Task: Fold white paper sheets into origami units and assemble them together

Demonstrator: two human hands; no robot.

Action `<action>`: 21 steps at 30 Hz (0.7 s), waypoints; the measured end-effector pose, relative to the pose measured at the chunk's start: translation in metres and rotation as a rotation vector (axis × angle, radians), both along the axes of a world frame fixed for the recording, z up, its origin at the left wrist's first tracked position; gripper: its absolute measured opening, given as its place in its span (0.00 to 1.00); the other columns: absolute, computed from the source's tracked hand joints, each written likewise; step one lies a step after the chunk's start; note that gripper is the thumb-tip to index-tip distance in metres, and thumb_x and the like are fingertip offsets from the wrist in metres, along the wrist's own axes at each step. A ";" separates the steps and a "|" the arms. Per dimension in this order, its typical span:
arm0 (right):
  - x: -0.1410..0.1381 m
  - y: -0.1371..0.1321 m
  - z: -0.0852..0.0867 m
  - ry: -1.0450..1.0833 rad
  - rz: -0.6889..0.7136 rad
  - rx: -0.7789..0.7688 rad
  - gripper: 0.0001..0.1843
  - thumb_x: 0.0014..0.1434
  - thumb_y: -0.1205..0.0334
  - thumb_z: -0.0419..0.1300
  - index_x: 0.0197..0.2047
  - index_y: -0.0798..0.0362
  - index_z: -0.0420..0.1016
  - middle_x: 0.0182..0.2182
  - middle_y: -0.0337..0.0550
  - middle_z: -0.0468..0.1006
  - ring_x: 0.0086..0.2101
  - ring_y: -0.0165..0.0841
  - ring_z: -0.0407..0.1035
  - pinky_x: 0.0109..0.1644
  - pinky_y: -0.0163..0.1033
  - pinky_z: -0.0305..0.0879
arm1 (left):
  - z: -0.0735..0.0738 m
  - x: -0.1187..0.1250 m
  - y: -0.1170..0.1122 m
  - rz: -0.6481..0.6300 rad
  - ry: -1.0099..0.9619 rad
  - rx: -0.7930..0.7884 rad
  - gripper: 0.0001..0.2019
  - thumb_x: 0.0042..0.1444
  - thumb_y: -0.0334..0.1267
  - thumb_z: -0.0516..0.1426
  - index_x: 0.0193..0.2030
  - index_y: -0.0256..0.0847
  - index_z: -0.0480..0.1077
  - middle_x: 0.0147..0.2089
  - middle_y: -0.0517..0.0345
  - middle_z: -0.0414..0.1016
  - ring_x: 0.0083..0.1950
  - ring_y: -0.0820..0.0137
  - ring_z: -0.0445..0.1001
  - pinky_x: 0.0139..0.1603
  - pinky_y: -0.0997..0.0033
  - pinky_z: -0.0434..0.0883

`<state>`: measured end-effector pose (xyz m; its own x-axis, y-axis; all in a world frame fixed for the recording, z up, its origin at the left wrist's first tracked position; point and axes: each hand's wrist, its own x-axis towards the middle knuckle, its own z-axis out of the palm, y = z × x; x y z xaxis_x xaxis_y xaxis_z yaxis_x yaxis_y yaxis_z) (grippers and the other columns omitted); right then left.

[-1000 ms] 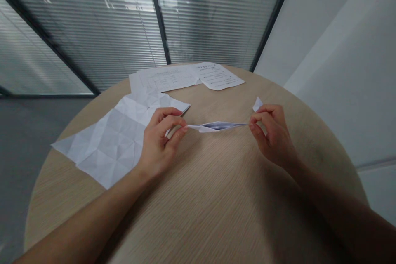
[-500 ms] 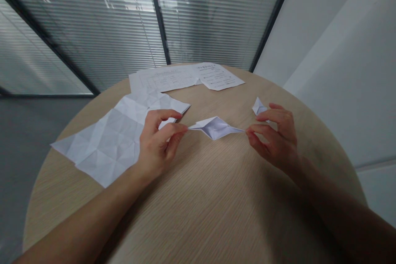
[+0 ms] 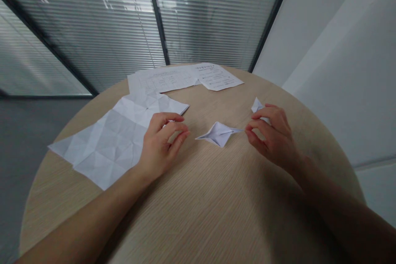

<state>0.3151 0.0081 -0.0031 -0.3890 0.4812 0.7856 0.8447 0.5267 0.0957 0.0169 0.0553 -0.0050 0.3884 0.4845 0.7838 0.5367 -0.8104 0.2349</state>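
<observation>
A small folded white origami paper [image 3: 219, 134], diamond-shaped in the middle with a thin point at each end, is between my hands. My right hand [image 3: 272, 134] pinches its right point between thumb and fingertips. Beside its left point, my left hand [image 3: 163, 140] is curled with nothing in it, fingertips slightly apart and a small gap from the paper. Partly hidden behind my right fingers is a second small folded white paper piece [image 3: 256, 105]. A large creased white sheet [image 3: 108, 148] lies under and left of my left hand.
Printed sheets [image 3: 216, 76] lie at the far edge of the round wooden table [image 3: 192, 214]. Beyond it stand glass panels with blinds [image 3: 117, 29]. A white wall [image 3: 340, 49] rises on the right.
My left hand has let go of the origami's left point. The paper has turned over, its left end now lower, while my right hand keeps its pinch.
</observation>
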 end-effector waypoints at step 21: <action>0.045 0.021 -0.016 0.185 -0.793 -0.269 0.08 0.58 0.60 0.55 0.33 0.52 0.74 0.46 0.54 0.73 0.48 0.50 0.65 0.50 0.55 0.62 | 0.002 0.001 0.000 0.036 -0.020 -0.032 0.02 0.62 0.34 0.59 0.37 0.41 0.72 0.45 0.54 0.74 0.46 0.65 0.74 0.46 0.63 0.73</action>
<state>0.3597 0.0293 -0.0190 0.2644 0.7360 0.6232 0.9625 -0.2415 -0.1232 0.0177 0.0549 -0.0031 0.3550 0.5229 0.7750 0.5604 -0.7825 0.2713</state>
